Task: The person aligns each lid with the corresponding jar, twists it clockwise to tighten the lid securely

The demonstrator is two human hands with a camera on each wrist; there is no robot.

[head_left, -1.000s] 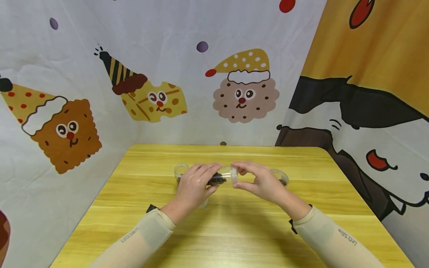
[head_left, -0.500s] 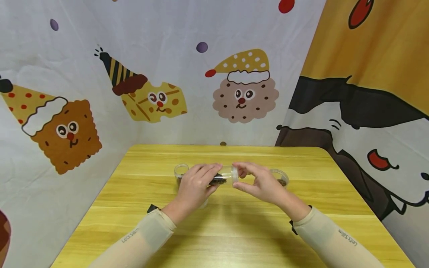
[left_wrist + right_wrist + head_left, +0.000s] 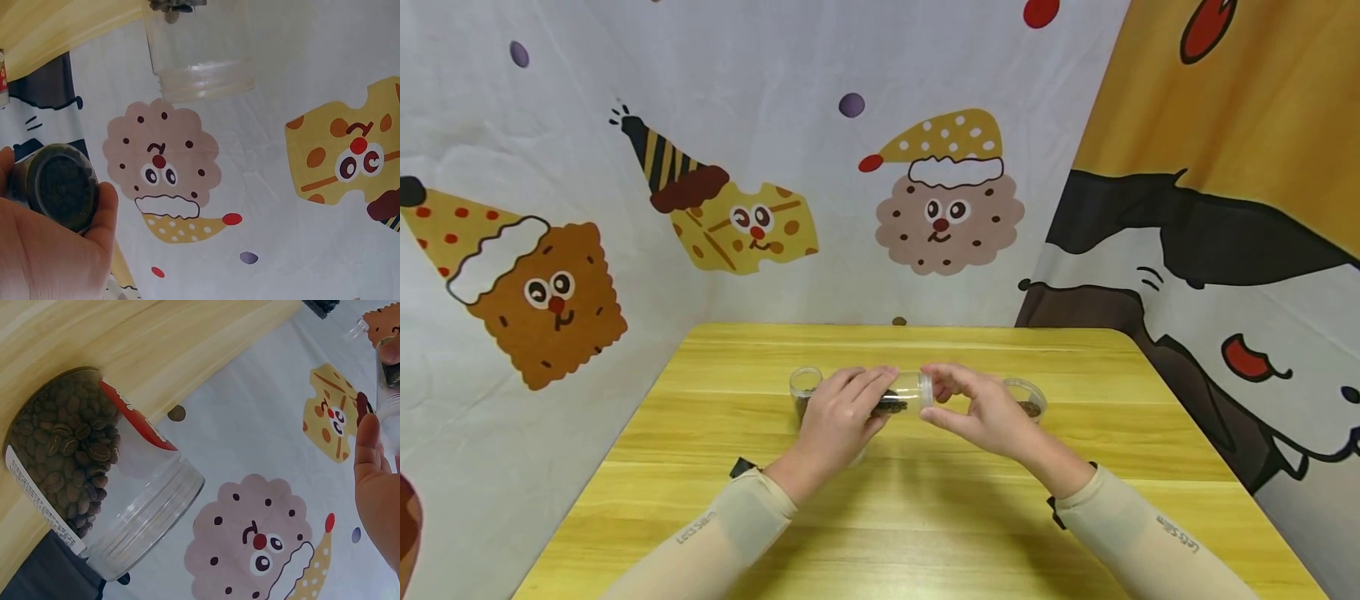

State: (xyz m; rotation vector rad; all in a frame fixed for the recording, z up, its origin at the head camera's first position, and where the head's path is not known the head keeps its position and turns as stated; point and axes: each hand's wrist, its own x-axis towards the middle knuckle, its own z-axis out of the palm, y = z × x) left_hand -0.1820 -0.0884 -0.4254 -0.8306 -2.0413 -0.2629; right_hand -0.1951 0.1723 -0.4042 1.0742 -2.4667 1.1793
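"Jars first: how many do we count?"

"Three. We have one held jar (image 3: 908, 392) between our two grips, turned on its side above the bench (image 3: 917, 517), its dark contents (image 3: 891, 403) lying along the lower wall. The others are a left jar (image 3: 806, 382), just beyond the left grip (image 3: 838, 412), and a bean jar (image 3: 134, 487), partly behind the right grip (image 3: 981, 408) in the head view."

"How do those grips sit on the held jar?"

"Our left one wraps round the body from above and hides the base end. Our right one pinches the rim end, thumb below and fingers above, with a gap between palm and jar. We can't tell whether that end carries a lid."

"What room do we have?"

"Between the grips, a short length of bare clear wall. Between our two sleeves (image 3: 722, 533), a broad stretch of bench running toward us. The far edge passes behind all three jars, and both side edges stand well apart from them."

"Anything further out?"

"One pale object (image 3: 856, 457), mostly hidden beneath the left grip; we can't name it. Then one black strap (image 3: 742, 467) at each wrist, and a printed cloth (image 3: 775, 67) behind, with three hatted figures."
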